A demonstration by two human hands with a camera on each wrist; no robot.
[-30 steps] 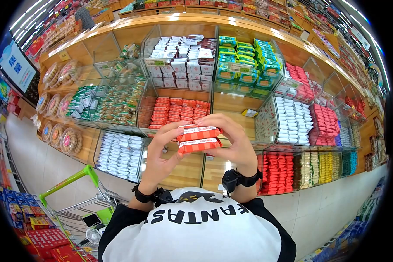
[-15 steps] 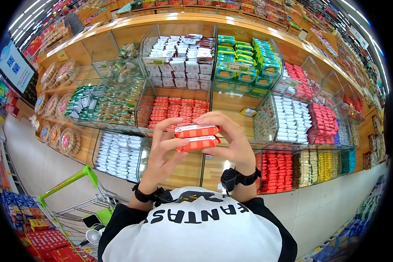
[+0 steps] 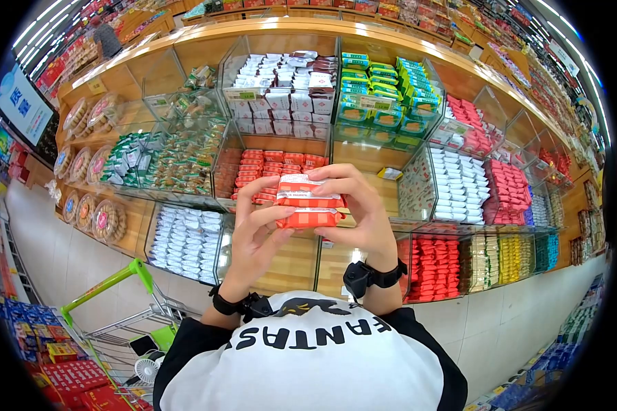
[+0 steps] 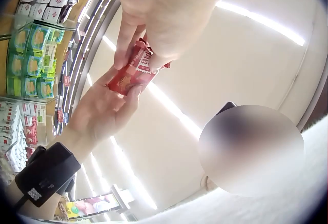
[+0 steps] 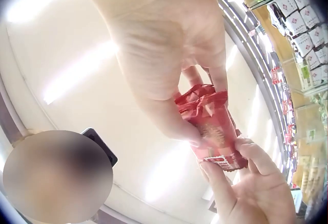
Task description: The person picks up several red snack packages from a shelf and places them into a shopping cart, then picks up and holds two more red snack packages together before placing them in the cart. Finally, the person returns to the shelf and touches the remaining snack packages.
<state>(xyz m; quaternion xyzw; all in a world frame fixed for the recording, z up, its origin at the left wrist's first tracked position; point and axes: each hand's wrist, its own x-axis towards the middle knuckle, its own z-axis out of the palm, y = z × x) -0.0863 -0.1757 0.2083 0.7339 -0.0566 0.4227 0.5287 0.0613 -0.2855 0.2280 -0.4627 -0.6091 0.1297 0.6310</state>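
Two red-and-white wrapped packets (image 3: 310,192) are held one above the other between both hands, over the shelf bins. My left hand (image 3: 255,236) pinches their left end, thumb below and fingers at the side. At the right end my right hand (image 3: 365,216) grips them, its fingers over the top and the thumb underneath. In the left wrist view a red wrapper (image 4: 134,70) lies between the hands. The right wrist view shows red packets (image 5: 212,126) with crimped ends between the fingers.
A bin of similar red packets (image 3: 260,171) lies behind the hands. Glass dividers separate bins of white packets (image 3: 185,243) and green packets (image 3: 377,89). A shopping cart (image 3: 116,288) stands at lower left; a lone yellow packet (image 3: 391,174) lies to the right.
The upper packet has tilted so that more of its printed face shows. The left fingers have shifted along the packets' left end, and the right fingers have moved over the top.
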